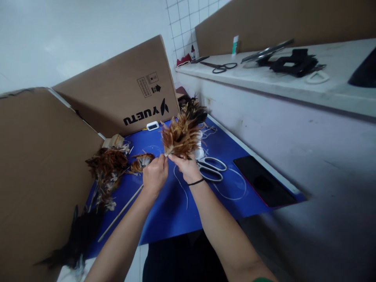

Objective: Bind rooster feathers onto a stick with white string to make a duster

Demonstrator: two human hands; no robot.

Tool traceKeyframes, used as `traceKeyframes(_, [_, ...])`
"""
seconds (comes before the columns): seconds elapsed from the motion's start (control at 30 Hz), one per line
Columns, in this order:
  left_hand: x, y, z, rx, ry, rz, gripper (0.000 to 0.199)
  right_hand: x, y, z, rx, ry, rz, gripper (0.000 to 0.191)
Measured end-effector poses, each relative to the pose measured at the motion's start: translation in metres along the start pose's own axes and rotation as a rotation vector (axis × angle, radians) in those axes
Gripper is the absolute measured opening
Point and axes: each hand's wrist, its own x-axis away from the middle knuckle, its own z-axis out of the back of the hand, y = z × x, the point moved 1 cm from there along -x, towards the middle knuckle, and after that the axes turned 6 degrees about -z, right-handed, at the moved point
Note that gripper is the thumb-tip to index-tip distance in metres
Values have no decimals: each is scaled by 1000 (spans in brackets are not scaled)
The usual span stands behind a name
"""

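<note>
1. Russet-brown feathers make up the feather bunch [180,137] in the head view, which sits above the table, directly beyond the person's hands. Its long axis slants away and to the right, from a pale base at the fingertips to darker plumes; whether those belong to it cannot be told.
2. The left hand [155,174] is closed, its fingers pinching at the base. The right hand [186,166] grips the underside near that base and is the nearer to the plumes' bulk; the fingertips of the two hands nearly meet.
3. A thin stick [120,213] slants from the near left up to the left wrist, which hides its far end; whether it joins the base cannot be seen.
4. Scissors [211,169] lie just right of the right hand, and a white string [182,188] runs between the forearms.
5. The blue tabletop [173,221] gives bare room toward its near edge. A feather pile [107,162] crowds the left, a cardboard box [117,80] closes the far side, and a wall [229,102] bounds the right.
</note>
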Motion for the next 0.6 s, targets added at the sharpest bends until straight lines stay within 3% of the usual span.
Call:
traceKeyframes(0.17, [4,3,-6,-154,-26,-66,39,-3,4,0,44,63,-12,16])
traceKeyframes(0.33, [4,6,-10,-134,-8,-132,43,-1,-1,-1,13,50,5,14])
traceKeyframes(0.43, [4,8,-8,-57,27,-125,42,1,-2,-1,-25,40,48,16])
traceKeyframes(0.6, [1,14,6,251,108,31,38,2,-4,-3,-114,51,25,15])
